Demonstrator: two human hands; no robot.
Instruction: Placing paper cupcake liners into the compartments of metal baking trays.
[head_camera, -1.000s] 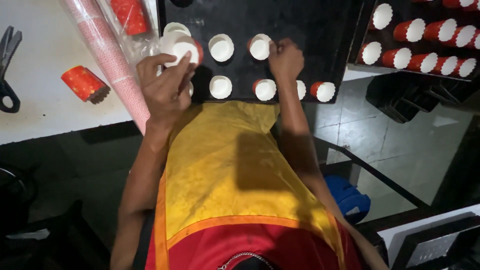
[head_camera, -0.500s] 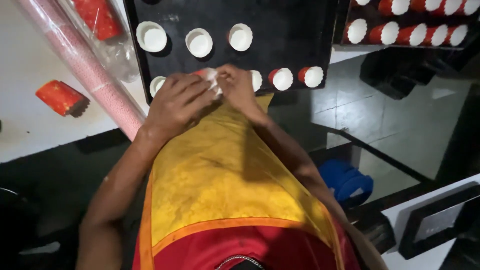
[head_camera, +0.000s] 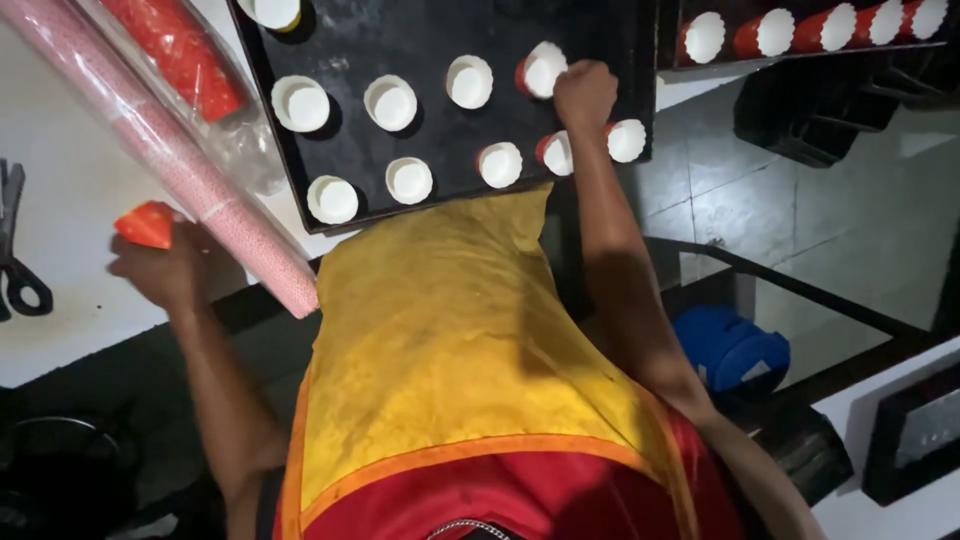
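Right hand (head_camera: 585, 92) is closed in a loose fist over the black tray (head_camera: 400, 40), its fingers pinching the edge of a red paper cup (head_camera: 541, 70) with a white inside that sits in the upper row. Just below the hand lie two more cups (head_camera: 590, 148), one on each side of the wrist, near the tray's front edge. Other cups stand apart from one another in loose rows across the tray, all with their white openings facing up. Left hand (head_camera: 165, 265) is out over the white table (head_camera: 60, 150), well apart from the tray, gripping a small stack of red cups (head_camera: 147, 224) that pokes out above the fingers. A long pink sleeve of cups (head_camera: 170, 160) lies slanted on the table between that hand and the tray, with a clear bag of red cups (head_camera: 185, 55) beside it. Black scissors (head_camera: 15, 255) rest at the table's left edge. A yellow apron (head_camera: 450, 340) covers the person's front.
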